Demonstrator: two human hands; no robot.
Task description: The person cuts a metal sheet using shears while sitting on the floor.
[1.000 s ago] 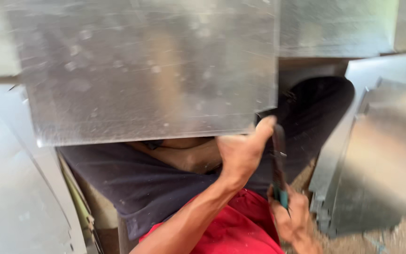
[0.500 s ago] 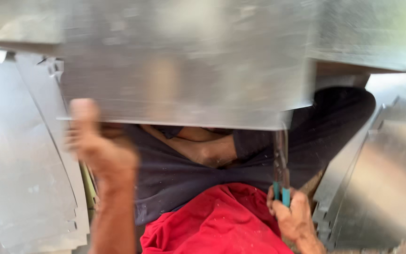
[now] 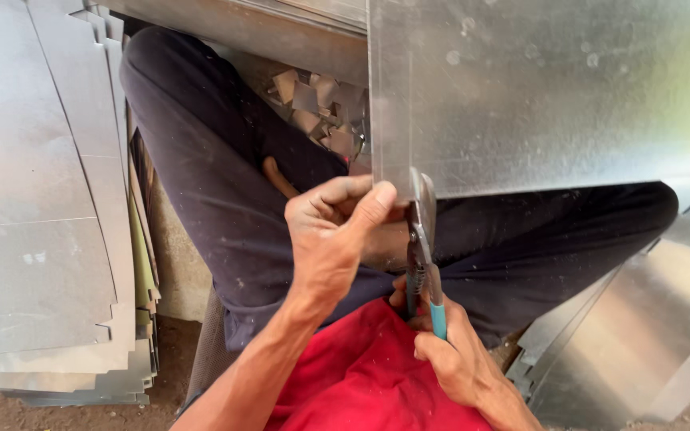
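Note:
A large shiny metal sheet (image 3: 545, 88) stands across my lap, its lower left corner near the middle of the view. My left hand (image 3: 333, 235) pinches that corner between thumb and fingers. My right hand (image 3: 453, 351) is closed around the teal handles of tin snips (image 3: 423, 239), whose blades point up and meet the sheet's bottom edge just right of my left thumb. I sit in dark trousers and a red shirt.
A stack of cut metal sheets (image 3: 41, 199) lies on the left. More sheets (image 3: 632, 335) lean at the lower right. Small metal offcuts (image 3: 321, 112) lie in a pile behind my knee, beneath a metal bar (image 3: 265, 28). Dirt floor shows at the bottom left.
The sheet has shifted to the right and its corner now faces me. My left hand came in from the left and took hold of the corner. The snips rose to the sheet's edge.

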